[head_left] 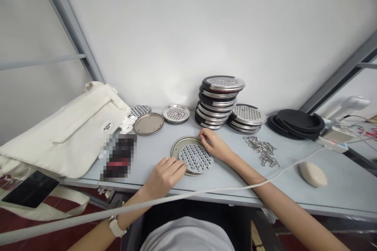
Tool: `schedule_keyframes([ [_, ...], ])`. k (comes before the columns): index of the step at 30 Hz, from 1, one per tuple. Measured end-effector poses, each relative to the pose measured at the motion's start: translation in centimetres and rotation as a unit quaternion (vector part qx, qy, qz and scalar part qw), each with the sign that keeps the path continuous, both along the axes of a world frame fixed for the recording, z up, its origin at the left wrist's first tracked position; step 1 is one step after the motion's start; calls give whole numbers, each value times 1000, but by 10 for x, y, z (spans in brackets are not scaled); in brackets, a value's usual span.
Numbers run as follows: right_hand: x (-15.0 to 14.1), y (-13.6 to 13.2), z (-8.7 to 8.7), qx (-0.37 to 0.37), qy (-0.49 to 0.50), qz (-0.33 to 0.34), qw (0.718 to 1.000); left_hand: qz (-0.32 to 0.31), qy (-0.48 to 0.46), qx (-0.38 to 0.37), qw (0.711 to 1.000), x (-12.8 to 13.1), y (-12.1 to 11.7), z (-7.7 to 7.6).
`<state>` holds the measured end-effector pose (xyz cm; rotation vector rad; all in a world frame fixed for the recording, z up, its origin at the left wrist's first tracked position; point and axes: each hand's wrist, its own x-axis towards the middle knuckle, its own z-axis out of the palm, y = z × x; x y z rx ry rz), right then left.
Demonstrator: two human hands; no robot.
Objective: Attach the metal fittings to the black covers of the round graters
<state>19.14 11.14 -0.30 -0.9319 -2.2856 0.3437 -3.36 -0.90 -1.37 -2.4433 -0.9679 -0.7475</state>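
In front of me lies a round olive-grey metal rim plate (176,147). A silver grater disc (196,159) with rows of raised holes rests over it, off-centre toward the lower right. My left hand (167,175) is closed, its curled fingertips at the disc's left edge; their grip is partly hidden. At the plate's upper right, my right hand (216,145) pinches the rim between thumb and fingers. Behind them sit a bare brownish round plate (149,123) and another grater disc in a rim (176,113).
Toward the wall stands a tall stack of black-edged graters (219,104), beside a shorter stack (247,115). Black rings (297,123), small metal clips (262,150) and a beige oval object (313,174) lie right. A white bag (73,133) leans left. A white cable (206,191) crosses in front.
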Motion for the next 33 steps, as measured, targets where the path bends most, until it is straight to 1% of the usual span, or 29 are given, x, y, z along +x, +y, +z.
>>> schedule_keyframes([
  [4, -3, 2, -1, 0, -1, 2, 1000, -5, 9, -25, 1000, -6, 0, 3],
  [8, -1, 3, -2, -12, 2, 7, 1000, -24, 35, -10, 999, -11, 1, 9],
  [11, 0, 3, -4, -14, 6, 12, 1000, -18, 47, 3, 999, -12, 2, 12],
  [14, -1, 3, -5, -16, 12, 14, 1000, -10, 53, -6, 999, -11, 2, 13],
  [20, -1, 3, -7, -25, 21, 17, 999, -6, 50, -32, 998, -9, 4, 13],
  [25, -1, 2, -5, -27, 12, 20, 999, -23, 27, -43, 998, -10, 3, 9],
  [30, -2, -1, -3, -19, 4, 21, 1000, -46, -23, -102, 993, -8, 5, 8],
  [33, -2, -2, -2, -14, -4, 21, 1000, -37, -41, -156, 986, -7, 5, 9],
])
